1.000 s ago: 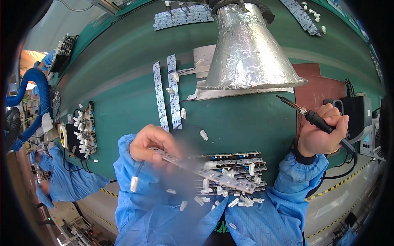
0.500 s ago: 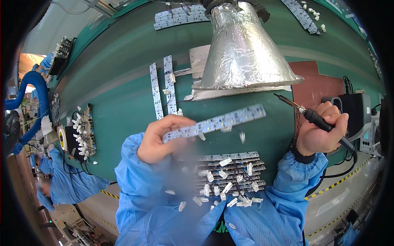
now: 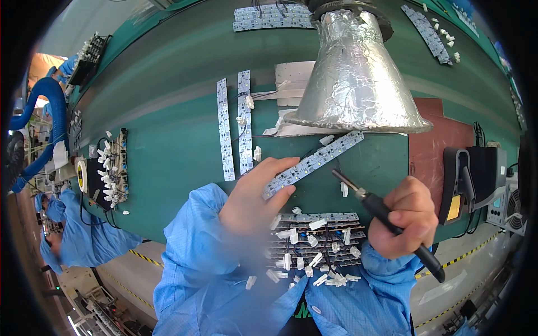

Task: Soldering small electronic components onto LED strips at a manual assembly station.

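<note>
My left hand is closed on the near end of a white LED strip board, which tilts up to the right below the foil-covered hood. In my right hand is a soldering iron, its tip pointing up and left, close to the strip's lower side. A white connector shows just beside the tip. Nearer to me lies a stack of LED strip boards with several white connectors on dark wires. Two more strips lie to the left of the hood.
At the right are a soldering iron stand with a yellow sponge and a reddish-brown mat. More strip boards lie at the back, and a rack of boards with connectors stands at the left. Another person in blue is beyond.
The soldering iron has moved left and down, toward the strip. My left hand has shifted right, and the strip is tilted more steeply. The view has shifted slightly.
</note>
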The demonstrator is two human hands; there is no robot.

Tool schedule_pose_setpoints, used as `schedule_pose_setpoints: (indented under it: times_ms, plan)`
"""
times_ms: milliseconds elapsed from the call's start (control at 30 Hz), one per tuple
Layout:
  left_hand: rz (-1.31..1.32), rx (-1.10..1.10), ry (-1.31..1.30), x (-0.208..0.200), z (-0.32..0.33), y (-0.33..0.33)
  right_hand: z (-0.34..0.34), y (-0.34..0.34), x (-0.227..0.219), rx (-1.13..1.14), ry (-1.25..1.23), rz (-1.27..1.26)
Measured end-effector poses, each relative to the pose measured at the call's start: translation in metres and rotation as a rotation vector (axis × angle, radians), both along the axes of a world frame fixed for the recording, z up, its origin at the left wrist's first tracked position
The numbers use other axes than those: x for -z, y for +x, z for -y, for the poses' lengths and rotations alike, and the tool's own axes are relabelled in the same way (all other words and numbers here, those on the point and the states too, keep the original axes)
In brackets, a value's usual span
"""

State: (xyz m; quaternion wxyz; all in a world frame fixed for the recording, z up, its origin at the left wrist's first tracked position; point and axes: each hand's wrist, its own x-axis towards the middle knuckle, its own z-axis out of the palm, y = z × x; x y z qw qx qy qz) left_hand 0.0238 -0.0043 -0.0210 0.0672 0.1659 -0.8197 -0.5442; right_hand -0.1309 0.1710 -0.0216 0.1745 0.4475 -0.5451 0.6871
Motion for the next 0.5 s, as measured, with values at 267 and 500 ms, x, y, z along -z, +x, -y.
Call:
schedule_pose_setpoints:
  times_ms: [267,500]
  plan:
    - [-0.066,-0.014,-0.108,0.003,-0.001,-0.001,0.014,0.008,0.004,-0.151,0.098,-0.019]
    - [-0.095,-0.009,-0.125,0.005,-0.001,0.000,0.019,0.011,0.006,-0.188,0.111,-0.038]
